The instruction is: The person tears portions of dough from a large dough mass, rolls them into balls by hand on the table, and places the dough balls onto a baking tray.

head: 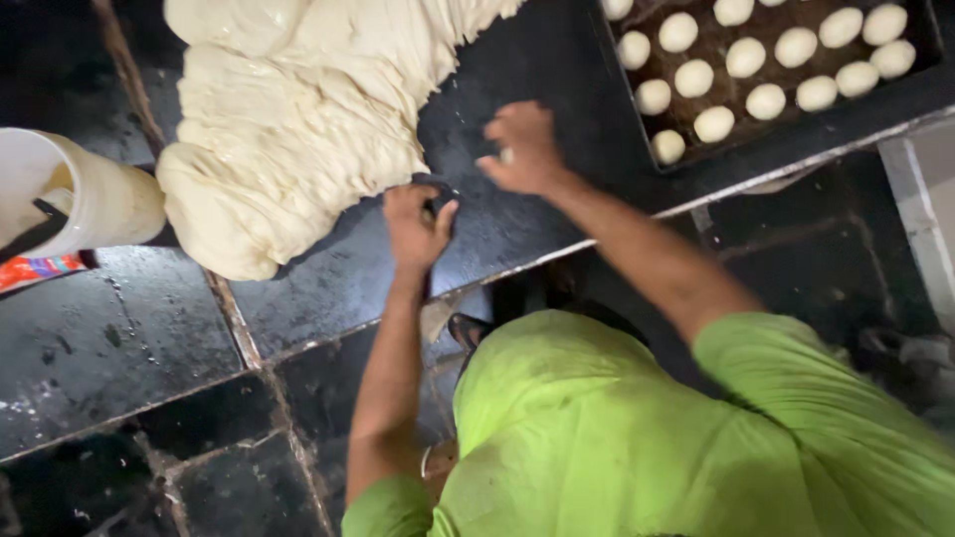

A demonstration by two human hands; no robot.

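A big mass of pale dough (298, 109) lies on the dark worktop (517, 60). My left hand (418, 224) is at the dough's lower right edge, closed around a small dark tool (436, 186) that is mostly hidden by my fingers. My right hand (524, 149) rests on the worktop a little to the right, its fingers curled over a small pale dough piece (507, 155). Both forearms reach out from my green shirt (647, 428).
A dark tray (925, 85) with several round dough balls (746, 58) stands at the upper right. A white bucket (90, 199) sits at the left edge. The worktop's metal edge (557, 254) runs diagonally above a dark tiled floor (129, 348).
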